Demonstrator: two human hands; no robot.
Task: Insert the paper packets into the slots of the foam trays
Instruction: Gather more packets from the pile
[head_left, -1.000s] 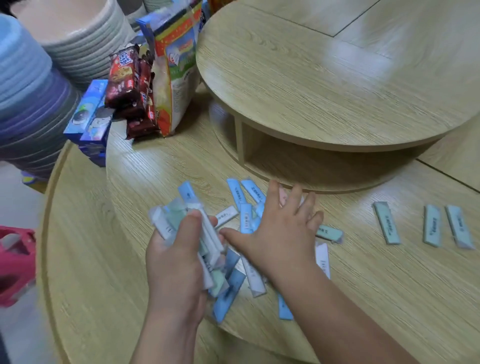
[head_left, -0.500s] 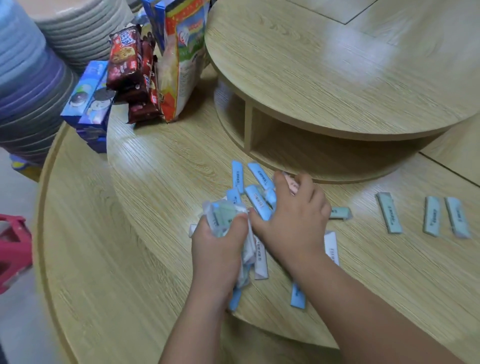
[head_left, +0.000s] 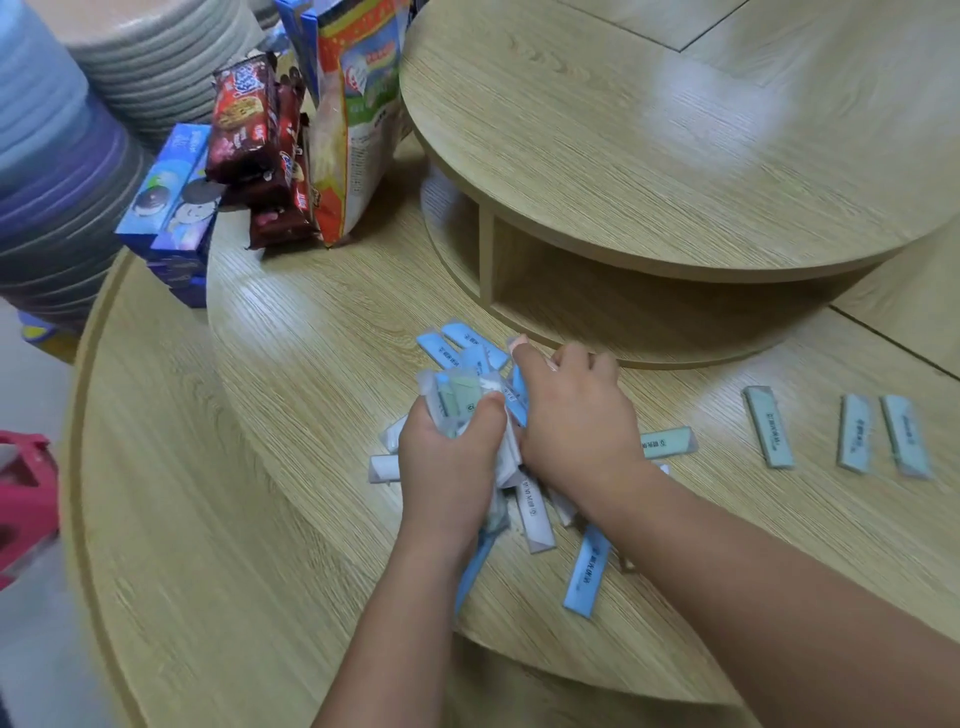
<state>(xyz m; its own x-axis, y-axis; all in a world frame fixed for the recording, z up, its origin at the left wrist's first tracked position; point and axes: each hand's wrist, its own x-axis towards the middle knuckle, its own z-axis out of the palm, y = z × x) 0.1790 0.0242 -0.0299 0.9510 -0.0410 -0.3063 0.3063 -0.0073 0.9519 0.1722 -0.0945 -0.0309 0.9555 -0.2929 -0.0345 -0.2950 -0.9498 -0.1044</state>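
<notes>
My left hand (head_left: 449, 462) grips a bunch of paper packets (head_left: 457, 397), blue, green and white, just above the round wooden table. My right hand (head_left: 576, 421) sits beside it with fingers curled over the loose pile of packets (head_left: 535, 512) and pinches blue ones next to the bunch. A blue packet (head_left: 587, 577) lies near my right forearm. Three green packets (head_left: 769, 426) lie apart in a row to the right. No foam tray is in view.
A raised round wooden shelf (head_left: 675, 156) stands behind the pile. Snack bags and biscuit boxes (head_left: 270, 150) lean at the back left, beside stacked bowls (head_left: 57, 171). A pink object (head_left: 23, 499) is at the left edge.
My left hand carried its bunch of packets to the right, up against my right hand. My right hand went from flat and spread on the pile to curled over it.
</notes>
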